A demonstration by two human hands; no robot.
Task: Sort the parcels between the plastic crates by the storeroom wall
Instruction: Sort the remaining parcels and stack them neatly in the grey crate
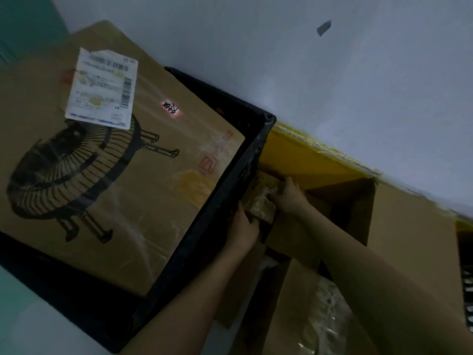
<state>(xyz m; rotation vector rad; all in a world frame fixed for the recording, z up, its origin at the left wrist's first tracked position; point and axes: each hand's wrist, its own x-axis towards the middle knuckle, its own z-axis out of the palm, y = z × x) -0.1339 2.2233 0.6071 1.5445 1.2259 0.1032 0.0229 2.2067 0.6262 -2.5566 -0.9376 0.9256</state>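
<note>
A small parcel wrapped in bubble film (262, 198) sits low in the gap beside the black plastic crate (245, 170). My left hand (243, 230) grips its near end and my right hand (288, 197) grips its far side. A large brown carton with a fan drawing and a white shipping label (102, 160) lies in the black crate. Right of my hands stands an open cardboard box (340, 213) with its flaps up. Behind it a yellow crate wall (307, 157) runs along the white storeroom wall.
More bubble-wrapped packing (327, 311) lies in a cardboard box at the bottom right. A dark slotted crate edge (465, 272) shows at the far right. The white wall (332, 73) rises close behind the crates. Pale floor (30, 321) shows at the bottom left.
</note>
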